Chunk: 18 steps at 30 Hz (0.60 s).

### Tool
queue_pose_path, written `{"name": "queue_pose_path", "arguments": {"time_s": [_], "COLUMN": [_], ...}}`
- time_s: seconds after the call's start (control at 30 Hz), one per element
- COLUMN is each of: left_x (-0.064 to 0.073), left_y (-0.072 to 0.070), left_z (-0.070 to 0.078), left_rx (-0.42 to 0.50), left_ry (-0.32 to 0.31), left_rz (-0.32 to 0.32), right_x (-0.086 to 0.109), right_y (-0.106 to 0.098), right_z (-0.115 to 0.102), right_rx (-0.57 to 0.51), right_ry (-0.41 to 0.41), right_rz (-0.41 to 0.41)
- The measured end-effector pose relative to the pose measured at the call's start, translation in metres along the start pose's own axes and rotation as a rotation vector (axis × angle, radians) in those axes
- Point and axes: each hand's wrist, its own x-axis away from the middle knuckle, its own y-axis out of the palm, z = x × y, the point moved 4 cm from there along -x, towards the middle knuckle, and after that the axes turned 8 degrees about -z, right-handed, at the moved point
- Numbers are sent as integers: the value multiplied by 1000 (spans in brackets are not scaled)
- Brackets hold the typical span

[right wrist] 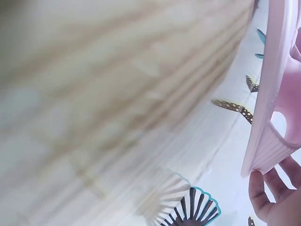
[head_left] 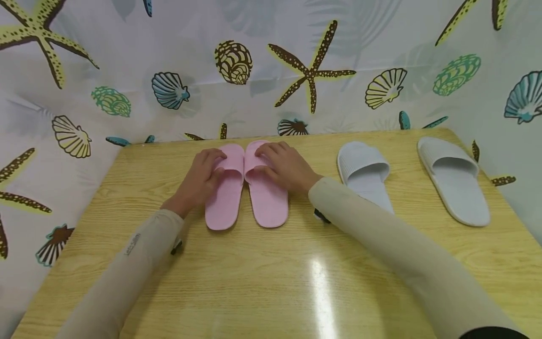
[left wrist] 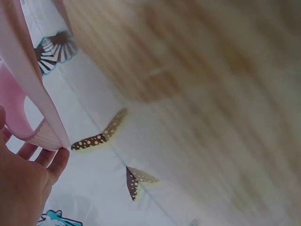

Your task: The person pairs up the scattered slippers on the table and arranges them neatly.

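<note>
Two pink slippers lie side by side near the back edge of the table, toes away from me and inner edges meeting at the straps. My left hand [head_left: 199, 178] grips the strap of the left pink slipper [head_left: 223, 202], thumb by the strap's opening and fingers toward the toe. Over the right pink slipper [head_left: 269, 203], my right hand [head_left: 289, 167] holds the ribbed strap the same way. Fingertips [left wrist: 60, 157] meet the strap's outer edge in the left wrist view. The right wrist view has fingertips [right wrist: 257, 181] at the other strap's lower edge.
To the right, a white slipper [head_left: 365, 157] lies partly behind my right sleeve [head_left: 381, 230]. Another white slipper [head_left: 459, 193] is angled near the table's right edge. A curtain [head_left: 262, 108] printed with shells and starfish hangs along the back of the wooden table [head_left: 237, 287].
</note>
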Motion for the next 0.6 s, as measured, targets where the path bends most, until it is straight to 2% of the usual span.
{"name": "queue_pose_path", "arguments": {"time_s": [0.2, 0.4, 0.6], "left_x": [-8, -9, -14], "left_y": [-3, -7, -8], "left_z": [-13, -29, -37], "left_rx": [3, 31, 59], "left_ry": [-39, -99, -71], "left_rz": [-29, -48, -23], "right_x": [-16, -32, -41], "right_y": [3, 6, 7], "right_z": [3, 0, 1], "right_rx": [-30, -52, -49], "right_ry": [29, 27, 56], "right_rz": [-15, -23, -18]}}
